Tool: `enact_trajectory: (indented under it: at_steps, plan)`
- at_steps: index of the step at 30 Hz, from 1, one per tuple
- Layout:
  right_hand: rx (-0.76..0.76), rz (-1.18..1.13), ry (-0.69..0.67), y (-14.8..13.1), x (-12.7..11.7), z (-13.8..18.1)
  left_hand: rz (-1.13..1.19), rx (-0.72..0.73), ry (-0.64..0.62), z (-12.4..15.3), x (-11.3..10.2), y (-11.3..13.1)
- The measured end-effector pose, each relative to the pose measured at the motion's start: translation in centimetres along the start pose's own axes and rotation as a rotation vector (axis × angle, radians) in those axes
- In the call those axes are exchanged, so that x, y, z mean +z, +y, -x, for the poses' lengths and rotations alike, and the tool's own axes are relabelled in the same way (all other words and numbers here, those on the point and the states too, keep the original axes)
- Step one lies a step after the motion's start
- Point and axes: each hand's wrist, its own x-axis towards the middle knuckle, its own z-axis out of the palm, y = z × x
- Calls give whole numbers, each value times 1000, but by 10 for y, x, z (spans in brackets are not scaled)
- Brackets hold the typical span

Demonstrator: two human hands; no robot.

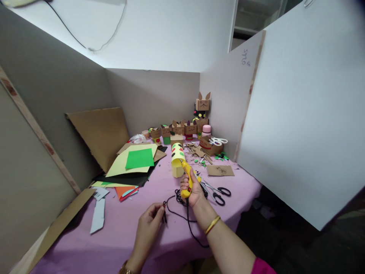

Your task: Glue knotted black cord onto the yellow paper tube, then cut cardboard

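Note:
My right hand (194, 190) is closed round a yellow hot glue gun (186, 180) with a red switch, and its black cord (188, 224) trails down over the table. The gun's tip points away from me, at the near rim of a pale yellow paper tube (178, 151) decorated with red and dark shapes; whether they touch I cannot tell. A pale yellow piece (177, 172) shows below the tube. To the left, my left hand (149, 224) pinches a small thin black piece (164, 217) between thumb and fingers. Its exact kind is unclear. Black-handled scissors (218, 192) lie right of my right hand.
Stacked coloured paper (139, 158) and a leaning cardboard sheet (99, 133) occupy the left. Several cardboard animal figures (178, 129) line the back. Right are a scrap-filled box (209, 146), white scissors (218, 141) and a cardboard piece (220, 170). Panels (154, 89) enclose the table.

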Motion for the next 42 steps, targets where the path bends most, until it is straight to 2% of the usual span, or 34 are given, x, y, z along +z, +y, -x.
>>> enact_trajectory:
  at_steps: [23,42]
  plan:
    - [212,-80,-63,-5,0,5,11,-9,-15,1,1,-1]
    - [113,-74,-9,-2,0,1,1,-9,-31,0,1,-5]
